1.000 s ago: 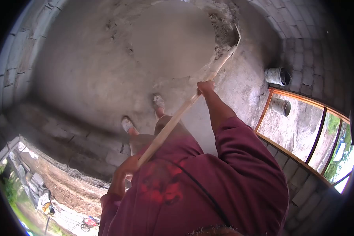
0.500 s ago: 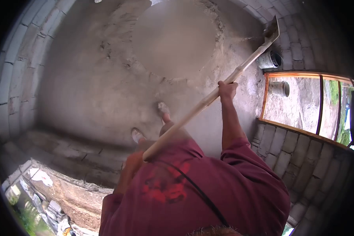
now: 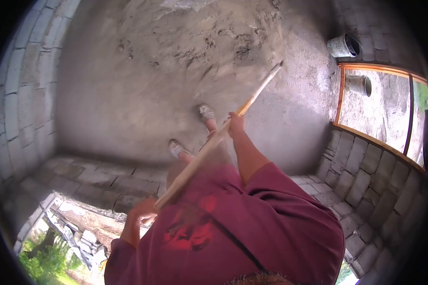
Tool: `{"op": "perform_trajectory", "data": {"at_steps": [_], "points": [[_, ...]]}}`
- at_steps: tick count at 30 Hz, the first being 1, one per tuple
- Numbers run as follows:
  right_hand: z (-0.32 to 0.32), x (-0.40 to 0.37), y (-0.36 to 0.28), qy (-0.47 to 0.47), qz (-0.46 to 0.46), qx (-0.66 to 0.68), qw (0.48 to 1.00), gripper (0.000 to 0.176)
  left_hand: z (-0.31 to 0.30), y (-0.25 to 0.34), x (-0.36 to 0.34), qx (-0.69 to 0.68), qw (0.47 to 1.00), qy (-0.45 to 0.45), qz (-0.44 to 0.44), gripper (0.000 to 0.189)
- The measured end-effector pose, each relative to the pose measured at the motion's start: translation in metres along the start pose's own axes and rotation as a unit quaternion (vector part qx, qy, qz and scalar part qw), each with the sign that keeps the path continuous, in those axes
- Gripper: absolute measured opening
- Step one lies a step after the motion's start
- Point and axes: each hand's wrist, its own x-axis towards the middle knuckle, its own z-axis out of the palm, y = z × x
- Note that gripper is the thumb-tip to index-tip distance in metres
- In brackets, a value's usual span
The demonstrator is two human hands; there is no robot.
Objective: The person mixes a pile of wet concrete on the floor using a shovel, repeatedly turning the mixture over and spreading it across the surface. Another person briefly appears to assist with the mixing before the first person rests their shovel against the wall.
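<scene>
A long-handled shovel (image 3: 195, 165) slants across in front of my body, its pale handle running from my waist up to the right. My right hand (image 3: 236, 125) is closed round the middle of the handle. At the butt end, beside my shirt, my left hand (image 3: 143, 209) is curled against the handle, its fingers partly hidden. The shovel's far end points at the floor beside a rough, wet-looking grey mix (image 3: 209, 52) that resembles mortar. The blade shows only as a thin edge.
Grey block walls (image 3: 28, 95) surround the concrete floor (image 3: 104, 114). One bucket (image 3: 343, 46) stands at the right wall; another bucket (image 3: 358, 85) is beyond the orange-edged doorway frame (image 3: 340, 95). My shoes (image 3: 206, 111) are on the floor. An opening (image 3: 57, 237) lies at lower left.
The shovel has swung from the upper right, near the wall and bucket, inward and down toward the mix. My right hand moved left with it, and my left hand shifted lower left.
</scene>
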Motion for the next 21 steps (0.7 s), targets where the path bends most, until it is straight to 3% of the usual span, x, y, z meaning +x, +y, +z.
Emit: {"op": "perform_trajectory", "data": {"at_steps": [1,4,7,10,12,16,19,21], "points": [[0.004,0.017,0.024,-0.081,0.153,0.082,0.981,0.037,0.004,0.03,-0.001,-0.018,0.999,0.027,-0.019,0.048],[0.021,-0.006,0.003,-0.07,0.144,0.139,0.977,0.021,0.013,0.009,0.038,0.199,0.967,0.161,-0.008,0.048],[0.002,-0.025,-0.043,-0.087,0.151,0.109,0.979,0.014,0.015,0.068,0.016,0.164,0.979,0.116,-0.041,0.048],[-0.019,-0.045,-0.088,-0.061,0.077,0.119,0.988,0.013,0.03,0.038,0.046,0.23,0.949,0.172,-0.131,0.049],[-0.052,-0.074,-0.156,-0.1,0.016,0.147,0.984,0.011,0.034,0.062,0.055,0.246,0.953,0.161,-0.07,0.05],[-0.087,-0.097,-0.233,-0.107,-0.103,0.13,0.98,0.011,0.035,0.084,0.087,0.236,0.958,0.157,0.04,0.042],[-0.095,-0.094,-0.234,-0.075,-0.124,0.095,0.985,0.012,0.033,0.117,0.076,0.145,0.983,0.095,0.063,0.035],[-0.093,-0.077,-0.209,-0.059,-0.106,0.075,0.99,0.013,0.04,0.098,0.065,0.125,0.987,0.086,0.046,0.032]]}}
